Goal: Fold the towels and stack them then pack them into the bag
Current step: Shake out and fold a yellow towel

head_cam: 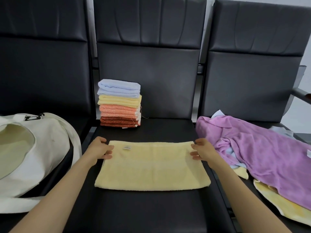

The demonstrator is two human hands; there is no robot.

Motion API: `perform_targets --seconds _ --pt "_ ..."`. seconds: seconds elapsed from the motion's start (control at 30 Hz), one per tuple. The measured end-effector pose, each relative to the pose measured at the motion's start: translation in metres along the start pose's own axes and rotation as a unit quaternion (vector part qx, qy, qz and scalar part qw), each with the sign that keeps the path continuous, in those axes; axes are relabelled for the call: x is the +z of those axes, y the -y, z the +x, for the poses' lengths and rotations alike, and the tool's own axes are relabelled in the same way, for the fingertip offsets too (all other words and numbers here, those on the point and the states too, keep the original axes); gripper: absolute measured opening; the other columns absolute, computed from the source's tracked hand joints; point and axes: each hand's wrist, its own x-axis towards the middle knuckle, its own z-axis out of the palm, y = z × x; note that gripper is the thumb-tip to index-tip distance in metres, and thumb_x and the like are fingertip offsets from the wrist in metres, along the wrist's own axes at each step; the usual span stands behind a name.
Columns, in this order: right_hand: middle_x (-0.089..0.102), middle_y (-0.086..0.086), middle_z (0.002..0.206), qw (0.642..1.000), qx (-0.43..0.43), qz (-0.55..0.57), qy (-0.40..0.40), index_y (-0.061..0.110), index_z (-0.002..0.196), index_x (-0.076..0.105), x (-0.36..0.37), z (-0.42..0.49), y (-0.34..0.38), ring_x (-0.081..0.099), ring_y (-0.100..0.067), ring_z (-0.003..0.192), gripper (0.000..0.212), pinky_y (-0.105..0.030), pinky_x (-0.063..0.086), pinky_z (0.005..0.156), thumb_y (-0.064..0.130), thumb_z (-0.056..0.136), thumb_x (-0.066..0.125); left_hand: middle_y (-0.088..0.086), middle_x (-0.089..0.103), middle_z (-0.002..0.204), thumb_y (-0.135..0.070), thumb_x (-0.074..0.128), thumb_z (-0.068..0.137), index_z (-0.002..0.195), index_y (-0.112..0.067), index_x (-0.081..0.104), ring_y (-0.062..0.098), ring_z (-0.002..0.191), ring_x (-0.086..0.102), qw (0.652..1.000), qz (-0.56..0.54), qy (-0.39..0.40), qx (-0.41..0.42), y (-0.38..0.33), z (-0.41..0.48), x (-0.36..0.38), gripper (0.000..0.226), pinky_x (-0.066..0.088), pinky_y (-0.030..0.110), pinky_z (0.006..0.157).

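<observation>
A pale yellow towel lies folded flat on the middle black seat. My left hand pinches its far left corner, and my right hand pinches its far right corner. Behind it, against the seat back, stands a stack of folded towels: blue on top, then yellow, orange and rust brown. A cream canvas bag lies open on the left seat. On the right seat is a loose heap with a purple towel on top of yellow and blue ones.
Three black padded seats stand in a row with tall backs. A metal armrest juts in at the far right. The bag's strap trails toward the front of the left seat.
</observation>
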Motion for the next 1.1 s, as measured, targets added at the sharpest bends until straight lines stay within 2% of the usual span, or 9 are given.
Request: perform_targets --seconds 0.2,0.27,0.37,0.47,0.57,0.67,0.93,1.03,1.1 --pt "0.058 0.004 0.129 0.935 -0.233 -0.265 0.05 0.019 0.124 0.059 0.02 -0.025 0.003 0.051 -0.013 0.117 0.032 -0.024 0.038 0.1 0.029 0.094 0.059 0.008 0.053 0.121 -0.043 0.07 0.082 0.122 -0.001 0.047 0.021 0.103 0.055 0.946 0.322 0.039 -0.021 0.0 -0.024 0.005 0.062 0.047 0.031 0.082" --pt "0.042 0.007 0.147 0.89 -0.289 -0.336 0.105 0.027 0.14 0.045 0.036 -0.033 0.0 0.03 -0.015 0.14 0.049 -0.035 0.019 0.118 0.044 0.095 0.053 0.006 0.059 0.114 -0.04 0.072 0.081 0.114 -0.002 0.054 0.02 0.101 0.058 0.945 0.323 0.055 -0.01 0.003 -0.021 0.005 0.053 0.048 0.032 0.084" --pt "0.003 0.013 0.16 0.834 -0.272 -0.451 0.166 0.045 0.15 0.013 0.053 -0.043 -0.003 -0.014 -0.016 0.148 0.067 -0.053 -0.009 0.117 0.067 0.09 0.034 0.012 0.06 0.117 -0.032 0.068 0.086 0.117 -0.004 0.053 0.024 0.102 0.059 0.954 0.294 0.041 0.03 0.007 -0.017 0.003 0.044 0.047 0.033 0.079" --pt "-0.013 0.012 0.16 0.805 -0.26 -0.495 0.199 0.049 0.148 -0.002 0.066 -0.047 -0.005 -0.025 -0.017 0.145 0.088 -0.058 -0.016 0.113 0.084 0.07 0.013 0.011 0.054 0.125 -0.021 0.064 0.09 0.134 -0.008 0.035 0.027 0.107 0.055 0.971 0.219 0.035 0.089 0.01 -0.013 0.0 0.055 0.043 0.031 0.077" --pt "-0.017 0.009 0.16 0.777 -0.246 -0.538 0.215 0.048 0.148 -0.005 0.078 -0.045 -0.01 -0.026 -0.02 0.144 0.092 -0.062 -0.016 0.111 0.087 0.066 0.009 0.001 0.047 0.138 -0.013 0.061 0.091 0.142 -0.03 0.04 0.022 0.122 0.049 0.973 0.141 0.101 0.155 0.009 -0.014 -0.007 0.057 0.042 0.035 0.099" --pt "-0.019 0.009 0.159 0.769 -0.244 -0.553 0.207 0.048 0.148 -0.006 0.084 -0.042 -0.013 -0.027 -0.021 0.144 0.094 -0.063 -0.017 0.11 0.089 0.064 0.006 0.003 0.05 0.134 -0.016 0.063 0.09 0.131 -0.033 0.055 0.017 0.11 0.056 0.974 0.081 0.166 0.133 -0.006 -0.029 -0.014 0.044 0.048 0.031 0.089" --pt "-0.023 0.007 0.158 0.772 -0.266 -0.537 0.209 0.046 0.148 -0.011 0.115 -0.054 -0.015 -0.03 -0.023 0.143 0.094 -0.063 -0.023 0.107 0.088 0.066 0.003 -0.004 0.054 0.129 -0.001 0.066 0.085 0.138 -0.031 0.047 0.014 0.113 0.059 0.934 -0.037 0.314 0.166 -0.053 -0.081 0.008 0.064 0.053 0.03 0.087" --pt "-0.02 0.006 0.159 0.778 -0.273 -0.51 0.242 0.04 0.15 -0.009 0.127 -0.062 -0.006 -0.026 -0.021 0.144 0.086 -0.062 -0.018 0.11 0.08 0.082 0.024 -0.002 0.057 0.126 -0.002 0.069 0.083 0.139 -0.033 0.046 0.019 0.11 0.062 0.936 0.0 0.314 0.161 -0.055 -0.088 0.027 0.068 0.052 0.041 0.095" --pt "0.002 0.003 0.162 0.824 -0.281 -0.421 0.256 0.034 0.153 0.009 0.121 -0.058 0.003 -0.006 -0.021 0.148 0.071 -0.053 0.0 0.118 0.055 0.093 0.043 0.0 0.059 0.121 -0.003 0.069 0.083 0.142 -0.031 0.043 0.019 0.101 0.065 0.939 0.024 0.305 0.157 -0.055 -0.091 0.036 0.071 0.056 0.033 0.081"
